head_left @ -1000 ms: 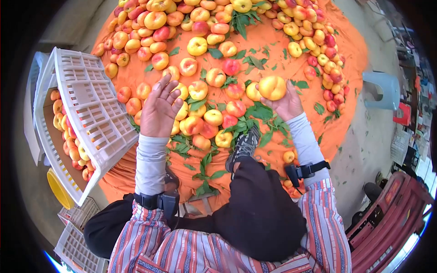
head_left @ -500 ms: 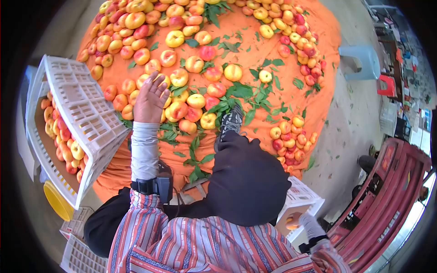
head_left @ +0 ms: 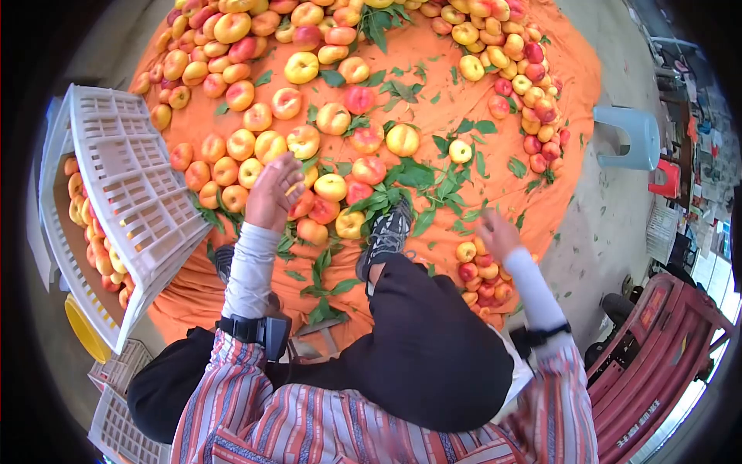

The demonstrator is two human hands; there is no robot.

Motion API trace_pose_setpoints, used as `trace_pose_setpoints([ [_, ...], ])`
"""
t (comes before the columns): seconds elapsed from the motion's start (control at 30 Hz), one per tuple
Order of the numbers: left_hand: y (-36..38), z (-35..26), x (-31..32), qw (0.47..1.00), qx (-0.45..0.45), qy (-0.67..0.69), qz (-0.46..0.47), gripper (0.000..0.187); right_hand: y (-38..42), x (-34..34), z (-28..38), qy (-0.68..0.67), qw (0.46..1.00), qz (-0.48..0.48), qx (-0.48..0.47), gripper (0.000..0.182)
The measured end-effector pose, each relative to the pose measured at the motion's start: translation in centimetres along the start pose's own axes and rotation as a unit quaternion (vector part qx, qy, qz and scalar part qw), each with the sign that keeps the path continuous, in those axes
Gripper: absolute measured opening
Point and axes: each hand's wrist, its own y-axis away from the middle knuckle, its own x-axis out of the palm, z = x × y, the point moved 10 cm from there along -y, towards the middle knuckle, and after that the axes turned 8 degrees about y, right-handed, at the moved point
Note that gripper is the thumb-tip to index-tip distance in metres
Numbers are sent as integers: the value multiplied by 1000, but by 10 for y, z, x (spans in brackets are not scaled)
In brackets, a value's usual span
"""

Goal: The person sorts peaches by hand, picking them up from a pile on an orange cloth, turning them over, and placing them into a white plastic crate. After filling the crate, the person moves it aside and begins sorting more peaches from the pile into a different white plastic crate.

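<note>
My left hand (head_left: 274, 193) hovers over the near edge of a loose group of flat peaches (head_left: 330, 187), its fingers apart and slightly bent, with no fruit visible in it. Above a small heap of flat peaches (head_left: 487, 288) on the right is my right hand (head_left: 499, 234). Its fingers are loosely spread and a little blurred, and nothing shows in them. The fruit is yellow to red and lies on an orange cloth (head_left: 464, 193). Green leaves (head_left: 444, 185) are scattered between my two hands.
A white plastic crate (head_left: 139, 178) leans at the left beside another container of peaches (head_left: 97, 247). Larger peach piles (head_left: 232, 31) lie at the far side. My shoe (head_left: 386, 232) rests on the cloth. A blue stool (head_left: 630, 138) and a dark red cart (head_left: 657, 363) stand right.
My right hand has risen from the white crate at lower right to above the small peach heap. My left hand has drawn slightly nearer and right, its fingers more bent. The view has shifted a little.
</note>
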Motion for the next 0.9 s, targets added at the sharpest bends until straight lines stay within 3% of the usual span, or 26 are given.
trace_pose_setpoints([
  [0.07, -1, 20, 2, 999, -29, -35, -20, 33, -72, -21, 7, 94, 973, -200, -72, 41],
  [0.13, -4, 40, 4, 996, -56, -65, -6, 37, -125, -14, 13, 159, 968, -191, -36, 48],
  [0.23, -12, 61, 6, 995, -74, -59, 4, 35, -171, 22, -2, 195, 976, -101, 9, 54],
  [0.3, -18, 71, 8, 995, -80, -54, 12, 35, -180, 33, -22, -148, 983, -109, 14, 51],
  [0.33, -21, 75, 11, 995, -83, -49, 17, 36, -186, 37, -32, -314, 943, -108, 17, 50],
  [0.37, -25, 79, 17, 994, -94, -48, 31, 36, -172, 36, -17, -493, 866, 3, 82, 47],
  [0.4, -29, 84, 25, 993, -102, -54, 39, 37, -166, 38, 0, -605, 792, 66, 47, 47],
  [0.47, -38, 93, 45, 990, -110, -66, 56, 38, -156, 33, 40, -785, 589, 187, -31, 50],
  [0.57, -58, 104, 46, 987, -118, -81, 69, 39, -157, 30, 82, -808, 543, 225, -35, 51],
  [0.6, -67, 123, 76, 983, -136, -32, 118, 45, -155, 28, 97, -795, 566, 213, -33, 50],
  [0.67, -70, 133, 91, 973, -198, 70, 98, 52, -153, 25, 127, -765, 612, 197, -37, 49],
  [0.7, -71, 131, 99, 966, -205, 117, 109, 47, -155, 29, 145, -700, 680, 196, -95, 43],
  [0.73, -72, 127, 106, 955, -214, 164, 122, 43, -165, 23, 153, -576, 790, 150, -147, 41],
  [0.8, -78, 114, 88, 970, -187, 129, 83, 36, -166, -5, 185, -283, 929, 36, -235, 38],
  [0.83, -78, 109, 77, 976, -177, 111, 62, 32, -186, -10, 184, -263, 947, -3, -185, 36],
  [0.9, -79, 102, 60, 978, -163, 125, 42, 27, -224, -16, 196, -151, 969, -49, -191, 39],
])
